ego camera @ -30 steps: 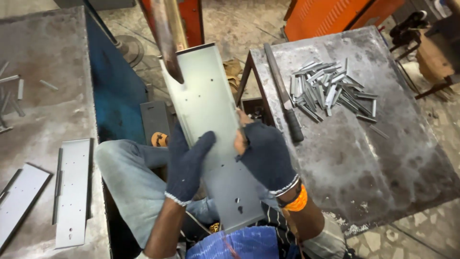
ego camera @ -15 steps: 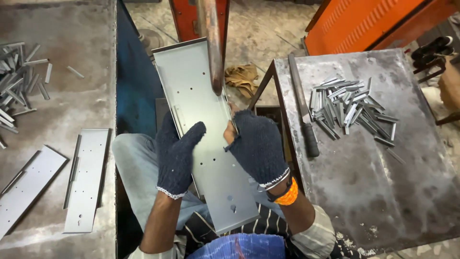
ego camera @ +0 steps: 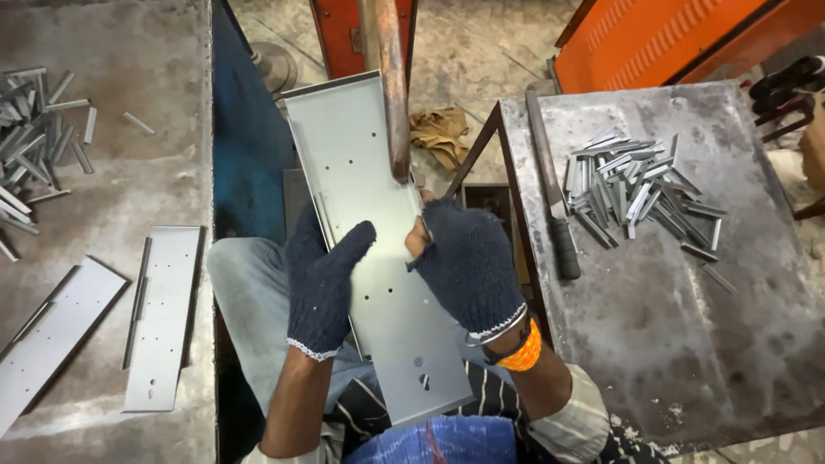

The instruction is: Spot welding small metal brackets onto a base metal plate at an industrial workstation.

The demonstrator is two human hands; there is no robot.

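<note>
Panel (ego camera: 369, 249) shifted left; grey, long, perforated, folded edges.

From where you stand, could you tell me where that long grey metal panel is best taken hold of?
Take the metal panel by its two long edges near the middle, one hand from each side, as the left hand and right hand do. It is long, flat and narrow, so a mid-length grip balances it; the far end sits under the rusty bar.
</note>
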